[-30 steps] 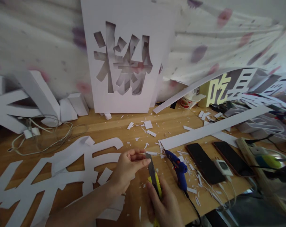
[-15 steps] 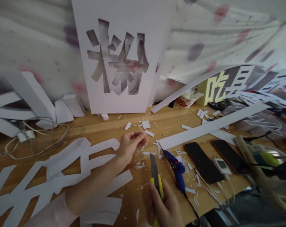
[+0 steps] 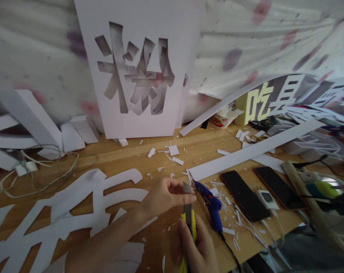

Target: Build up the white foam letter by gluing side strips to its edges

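Observation:
My right hand (image 3: 199, 248) grips the yellow handle of a utility knife (image 3: 188, 216), its blade pointing away from me. My left hand (image 3: 163, 197) pinches the tip of the extended blade between thumb and fingers. Both hands hover over the wooden table (image 3: 126, 159) near its front edge. A blue glue gun (image 3: 210, 204) lies just right of the knife. White cut-out paper characters (image 3: 75, 204) lie flat under my left forearm.
A white board with a cut-out character (image 3: 138, 72) leans against the cloth backdrop. Two dark phones (image 3: 243, 195) and a small white device lie at the right, beside a long white strip (image 3: 254, 149). Cables, foam blocks and paper scraps litter the table. A power strip sits far right.
My left hand moved away from the blade toward the scraps, then came back and pinched the blade tip again. The view drifted slightly right.

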Tool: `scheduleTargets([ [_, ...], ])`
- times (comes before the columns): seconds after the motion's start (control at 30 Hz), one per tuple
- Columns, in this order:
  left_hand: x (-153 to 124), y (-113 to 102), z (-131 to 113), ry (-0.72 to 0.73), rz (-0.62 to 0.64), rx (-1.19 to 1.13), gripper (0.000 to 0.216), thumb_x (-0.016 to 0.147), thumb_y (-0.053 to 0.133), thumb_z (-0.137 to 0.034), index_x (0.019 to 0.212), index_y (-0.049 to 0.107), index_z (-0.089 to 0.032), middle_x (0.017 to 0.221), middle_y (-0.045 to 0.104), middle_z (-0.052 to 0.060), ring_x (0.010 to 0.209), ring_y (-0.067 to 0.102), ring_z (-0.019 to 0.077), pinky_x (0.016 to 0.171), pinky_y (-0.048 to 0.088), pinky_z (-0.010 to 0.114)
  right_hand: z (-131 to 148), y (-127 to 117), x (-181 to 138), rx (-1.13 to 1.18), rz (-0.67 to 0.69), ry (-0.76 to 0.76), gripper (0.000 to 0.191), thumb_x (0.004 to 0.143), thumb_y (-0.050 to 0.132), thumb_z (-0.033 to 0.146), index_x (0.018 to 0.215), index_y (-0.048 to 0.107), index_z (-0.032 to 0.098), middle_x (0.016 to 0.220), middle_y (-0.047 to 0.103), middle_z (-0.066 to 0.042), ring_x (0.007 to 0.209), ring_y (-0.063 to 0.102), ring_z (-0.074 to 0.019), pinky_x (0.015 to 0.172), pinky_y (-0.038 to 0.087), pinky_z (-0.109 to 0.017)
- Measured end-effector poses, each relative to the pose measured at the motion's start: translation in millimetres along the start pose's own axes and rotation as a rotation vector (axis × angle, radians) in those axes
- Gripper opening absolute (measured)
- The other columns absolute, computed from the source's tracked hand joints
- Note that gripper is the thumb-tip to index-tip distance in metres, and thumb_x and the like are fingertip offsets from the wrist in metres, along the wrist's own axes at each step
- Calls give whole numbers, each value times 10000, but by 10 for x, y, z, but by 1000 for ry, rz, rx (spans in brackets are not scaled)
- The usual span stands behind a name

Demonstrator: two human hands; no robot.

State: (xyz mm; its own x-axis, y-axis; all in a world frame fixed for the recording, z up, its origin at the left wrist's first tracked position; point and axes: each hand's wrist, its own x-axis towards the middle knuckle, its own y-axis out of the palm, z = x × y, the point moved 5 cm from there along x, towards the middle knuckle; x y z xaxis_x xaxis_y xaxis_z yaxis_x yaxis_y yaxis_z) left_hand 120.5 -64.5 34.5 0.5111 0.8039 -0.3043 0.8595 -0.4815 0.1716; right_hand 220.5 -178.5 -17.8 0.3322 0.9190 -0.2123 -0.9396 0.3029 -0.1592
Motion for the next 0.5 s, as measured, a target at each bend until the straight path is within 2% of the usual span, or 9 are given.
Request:
scheduleTargets([
  [0.13,20,-40,-79,39,-162,16,208,656,822,-392,661,769,-191,676,735,26,609,597,127,642,429,244,-8,-15,48,8,59,-40,453,835,630,618,979,657,189,808,672,-42,715,624,-196,611,509,-255],
  [0.23,131,-181,-224,110,-262,-109,257,616,847,-412,683,768,-177,696,740,46,664,638,154,721,480,277,-68,-10,37,33,88,23,481,837,618,635,1017,648,190,727,654,-27,696,637,-209,546,503,-256],
  [0.3,167,-317,-294,145,-343,-173,288,655,821,-451,594,720,-188,699,735,46,694,651,158,781,492,296,-111,-26,-1,37,22,53,522,812,637,654,1059,645,195,759,680,-43,783,668,-246,602,542,-283],
  [0.4,39,-477,-263,162,-455,-146,433,752,752,-475,450,607,-200,753,743,64,794,673,170,874,476,298,-159,-47,-121,43,-139,45,570,800,650,657,1170,621,224,1027,724,-87,1049,651,-301,821,567,-344],
  [0.43,-53,-487,-192,148,-453,-154,355,751,762,-452,523,661,-199,850,759,73,878,681,190,904,475,308,-176,-26,-169,51,-155,36,573,819,638,642,1231,593,247,1093,716,-86,1111,632,-308,861,562,-355],
  [0.47,-153,-449,-83,106,-379,-177,185,709,816,-379,785,761,-220,997,762,68,990,676,208,940,471,316,-194,13,-213,61,-144,22,582,841,625,620,1304,548,275,1139,706,-79,1157,615,-309,885,561,-362],
  [0.5,-269,-386,49,60,-288,-215,392,644,870,-268,1016,748,-265,1174,724,54,1111,646,228,976,467,333,-212,63,-250,71,-120,2,598,864,611,591,1374,487,305,1174,695,-72,1191,601,-307,900,561,-368],
])
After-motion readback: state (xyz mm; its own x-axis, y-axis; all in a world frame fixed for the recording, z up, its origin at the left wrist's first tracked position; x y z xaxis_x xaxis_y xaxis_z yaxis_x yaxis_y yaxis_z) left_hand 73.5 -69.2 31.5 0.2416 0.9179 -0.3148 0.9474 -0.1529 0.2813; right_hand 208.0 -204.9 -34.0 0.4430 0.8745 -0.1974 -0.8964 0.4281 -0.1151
